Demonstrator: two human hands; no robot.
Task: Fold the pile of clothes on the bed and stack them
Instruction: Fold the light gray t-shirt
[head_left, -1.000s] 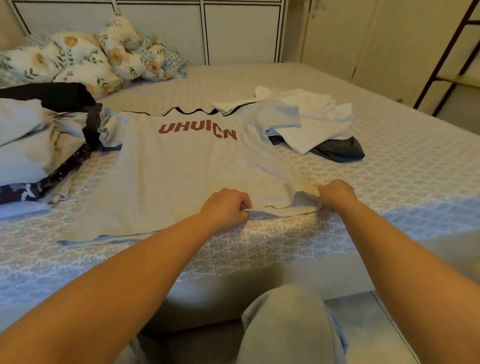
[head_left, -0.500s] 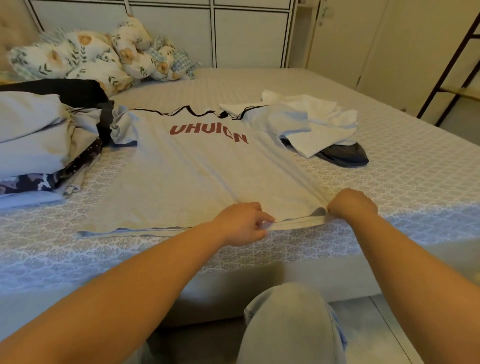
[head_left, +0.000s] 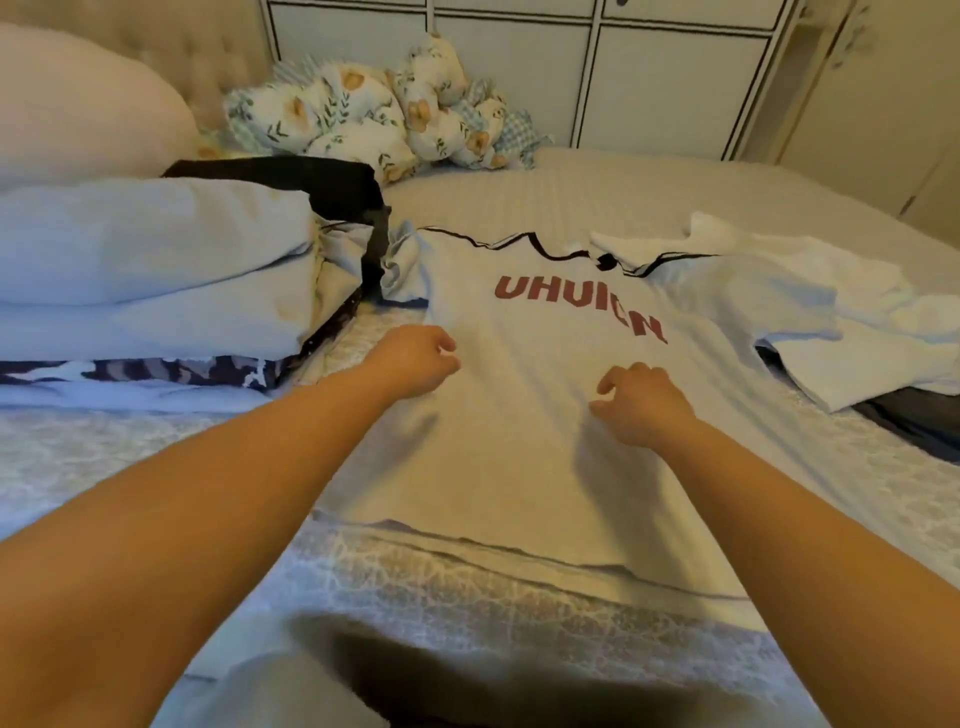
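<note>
Red letters on the shirt (head_left: 519, 441) read "UHUICN", though the last ones are creased and we may misread them. It lies flat on the bed (head_left: 649, 192), between the pile (head_left: 156, 270) and the white clothes (head_left: 810, 301). Our left hand (head_left: 415, 364) and right hand (head_left: 641, 405) have left the hem they pinched and now rest mid-shirt, fingers loosely curled, gripping nothing

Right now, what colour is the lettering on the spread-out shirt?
Dark red lettering on the light grey shirt, clearest in the head view.
</note>
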